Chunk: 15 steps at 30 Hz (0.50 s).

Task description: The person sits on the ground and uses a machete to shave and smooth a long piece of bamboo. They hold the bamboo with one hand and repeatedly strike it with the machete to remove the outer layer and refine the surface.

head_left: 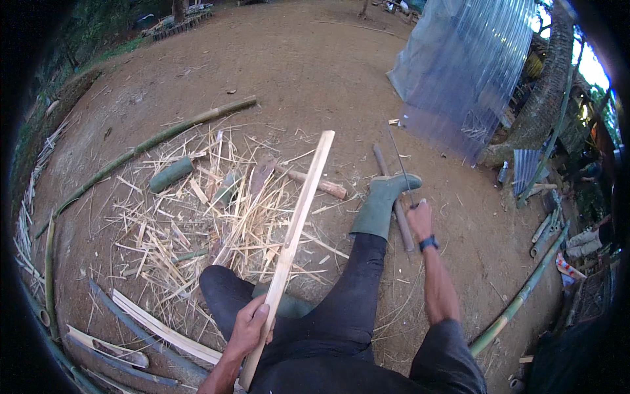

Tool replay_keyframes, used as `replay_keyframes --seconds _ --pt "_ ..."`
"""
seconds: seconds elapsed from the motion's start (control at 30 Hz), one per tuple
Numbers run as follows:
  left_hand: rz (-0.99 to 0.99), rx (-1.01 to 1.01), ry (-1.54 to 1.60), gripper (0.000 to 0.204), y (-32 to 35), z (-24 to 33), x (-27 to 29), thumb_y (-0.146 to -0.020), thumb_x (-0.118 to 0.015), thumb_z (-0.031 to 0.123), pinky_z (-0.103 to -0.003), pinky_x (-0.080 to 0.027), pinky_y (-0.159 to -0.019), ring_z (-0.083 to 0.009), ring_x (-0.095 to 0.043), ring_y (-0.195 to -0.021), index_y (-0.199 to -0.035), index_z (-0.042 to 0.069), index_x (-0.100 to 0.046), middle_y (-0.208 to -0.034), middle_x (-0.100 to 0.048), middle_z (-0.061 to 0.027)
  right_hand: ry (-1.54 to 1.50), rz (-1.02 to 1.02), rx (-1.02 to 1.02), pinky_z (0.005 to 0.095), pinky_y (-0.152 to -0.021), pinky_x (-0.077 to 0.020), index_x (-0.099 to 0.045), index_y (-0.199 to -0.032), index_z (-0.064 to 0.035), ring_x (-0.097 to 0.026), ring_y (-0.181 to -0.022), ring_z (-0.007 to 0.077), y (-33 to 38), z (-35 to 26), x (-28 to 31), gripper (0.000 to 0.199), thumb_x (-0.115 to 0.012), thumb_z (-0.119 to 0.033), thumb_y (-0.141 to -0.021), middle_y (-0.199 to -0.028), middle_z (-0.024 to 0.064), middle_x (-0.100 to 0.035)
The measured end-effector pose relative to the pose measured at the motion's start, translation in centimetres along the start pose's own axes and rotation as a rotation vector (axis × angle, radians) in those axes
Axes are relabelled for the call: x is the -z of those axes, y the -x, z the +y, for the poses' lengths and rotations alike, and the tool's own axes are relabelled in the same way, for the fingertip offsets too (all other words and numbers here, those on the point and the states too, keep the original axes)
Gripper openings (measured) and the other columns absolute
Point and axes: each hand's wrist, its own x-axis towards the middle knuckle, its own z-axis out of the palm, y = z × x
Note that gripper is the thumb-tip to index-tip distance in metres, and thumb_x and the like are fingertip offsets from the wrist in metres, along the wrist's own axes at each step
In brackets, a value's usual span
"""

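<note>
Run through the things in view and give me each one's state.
Left hand: closed around bamboo strip
Bamboo strip: split lengthwise, held slanting
Right hand: closed on knife
Knife: blade bare
Splinters: scattered loose
Right boot: worn
Short bamboo piece: cut, lying down
Plastic sheet: corrugated, upright

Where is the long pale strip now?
Head view, centre: the long pale strip slants up-right from the left hand, left of the outstretched leg's green boot.

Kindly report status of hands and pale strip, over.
Left hand gripping pale strip. Right hand holding long thin blade, apart from strip. Green boot behind blade in view; gap unclear.
</note>
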Motion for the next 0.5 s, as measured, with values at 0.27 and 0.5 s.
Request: replay_keyframes --seconds 0.27,0.5 --pt "0.064 -0.126 -0.129 0.037 -6.5 5.4 -4.0 -0.097 -0.043 0.019 -0.023 -0.045 -0.041 -0.009 -0.05 -0.048 -0.13 0.002 -0.046 -0.07 -0.052 -0.0016 -0.694 -0.059 0.052 0.03 -0.058 -0.0485 -0.065 -0.091 0.0014 -0.059 -0.059 0.0146 12.9 -8.7 -1.8 0.023 -0.071 -0.016 -0.077 -0.071 0.0074 -0.065" --pt "-0.194 0.056 -0.135 0.055 -5.3 9.5 -3.8 -0.088 -0.045 0.015 -0.024 -0.041 -0.036 -0.0146 -0.052 -0.043 -0.139 -0.003 -0.037 -0.064 -0.055 -0.0092 -0.539 -0.219 0.312 0.0336 -0.056 -0.0477 -0.061 -0.109 -0.0017 -0.059 -0.056 0.0239 10.2 -11.8 1.7 0.035 -0.067 -0.013 -0.076 -0.069 0.0191 -0.062"
